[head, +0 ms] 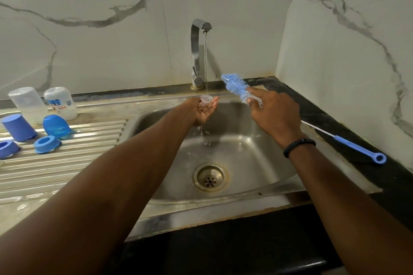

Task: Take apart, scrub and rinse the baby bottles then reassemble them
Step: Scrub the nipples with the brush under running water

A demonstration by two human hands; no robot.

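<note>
We stand over the steel sink [234, 163], its ribbed draining board [67, 163] running off to our left, where the two clear bottle bodies [42, 102] sit upside down beside two blue caps [38, 126] and two blue collar rings [45, 144]. The tap [197, 51] is running, a thin stream falling into our left hand [204, 108], which is cupped palm-up with the fingers loosely curled around a small clear teat [206, 98]. Our right hand [272, 111] is closed around the blue bottle brush [237, 87] near its bristle head, holding it just right of the stream, the long handle trailing back over the dark counter [335, 123]. We judge this the rinsing of a teat, late in the washing stage. Next we would set it on the draining board, put the brush down, and reassemble; the slippery teat wants a careful pinch.
</note>
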